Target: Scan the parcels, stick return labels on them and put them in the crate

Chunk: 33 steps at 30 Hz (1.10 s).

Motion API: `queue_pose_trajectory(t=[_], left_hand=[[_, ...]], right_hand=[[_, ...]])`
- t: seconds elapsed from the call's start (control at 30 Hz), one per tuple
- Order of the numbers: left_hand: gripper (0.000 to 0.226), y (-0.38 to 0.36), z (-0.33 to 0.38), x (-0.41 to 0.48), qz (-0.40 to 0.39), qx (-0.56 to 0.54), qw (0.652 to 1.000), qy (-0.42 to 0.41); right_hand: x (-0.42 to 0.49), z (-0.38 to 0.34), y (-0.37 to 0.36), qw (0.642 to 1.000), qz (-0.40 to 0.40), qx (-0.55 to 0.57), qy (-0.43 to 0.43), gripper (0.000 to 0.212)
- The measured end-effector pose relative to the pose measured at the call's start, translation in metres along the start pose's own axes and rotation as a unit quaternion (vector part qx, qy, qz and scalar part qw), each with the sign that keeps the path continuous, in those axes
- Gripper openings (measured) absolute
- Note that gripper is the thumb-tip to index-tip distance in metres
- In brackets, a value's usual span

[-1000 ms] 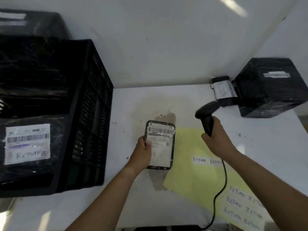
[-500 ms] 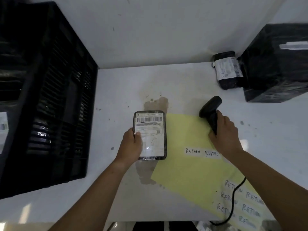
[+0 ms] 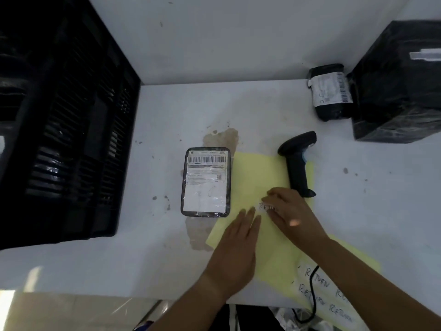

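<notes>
A small black parcel (image 3: 206,182) with a white barcode label lies flat on the white table (image 3: 167,259), with no hand on it. To its right lies a yellow backing sheet (image 3: 260,173). My left hand (image 3: 238,237) presses flat on the sheet with straight fingers. My right hand (image 3: 292,217) has curled fingertips pinching a white RETURN label (image 3: 266,207) on the sheet; the hand is blurred. The black barcode scanner (image 3: 297,163) lies on the sheet just beyond my right hand. The black crate (image 3: 66,120) stands at the left.
A small wrapped parcel (image 3: 330,91) and a large black wrapped box (image 3: 396,87) stand at the back right against the wall. More handwritten RETURN labels (image 3: 319,290) sit on the sheet's near right end, crossed by the scanner cable (image 3: 312,292).
My right hand has put down the scanner and moved to the RETURN label. My left hand has let go of the parcel and now presses on the yellow sheet.
</notes>
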<state>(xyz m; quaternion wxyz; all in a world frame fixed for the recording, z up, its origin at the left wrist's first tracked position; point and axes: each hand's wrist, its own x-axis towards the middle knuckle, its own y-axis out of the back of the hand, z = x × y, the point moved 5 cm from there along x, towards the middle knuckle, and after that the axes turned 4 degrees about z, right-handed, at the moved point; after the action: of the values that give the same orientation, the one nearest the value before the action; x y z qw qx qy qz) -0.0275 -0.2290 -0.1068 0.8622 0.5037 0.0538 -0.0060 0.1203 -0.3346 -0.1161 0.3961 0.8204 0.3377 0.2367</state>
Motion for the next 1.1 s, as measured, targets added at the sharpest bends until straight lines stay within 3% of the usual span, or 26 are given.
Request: queue_pose_trajectory(t=[0.13, 0.43, 1.1], left_hand=[[0.067, -0.023, -0.014, 0.010, -0.028, 0.089, 0.995, 0.042], [0.069, -0.023, -0.019, 0.009, -0.055, 0.129, 0.989, 0.039], [0.071, -0.023, -0.020, 0.010, -0.076, 0.119, 0.989, 0.052]], right_hand=[[0.009, 0.009, -0.009, 1.000, -0.016, 0.002, 0.022, 0.032], [0.014, 0.008, -0.012, 0.996, -0.012, -0.029, 0.082, 0.022], [0.025, 0.007, -0.018, 0.995, -0.023, -0.050, 0.081, 0.013]])
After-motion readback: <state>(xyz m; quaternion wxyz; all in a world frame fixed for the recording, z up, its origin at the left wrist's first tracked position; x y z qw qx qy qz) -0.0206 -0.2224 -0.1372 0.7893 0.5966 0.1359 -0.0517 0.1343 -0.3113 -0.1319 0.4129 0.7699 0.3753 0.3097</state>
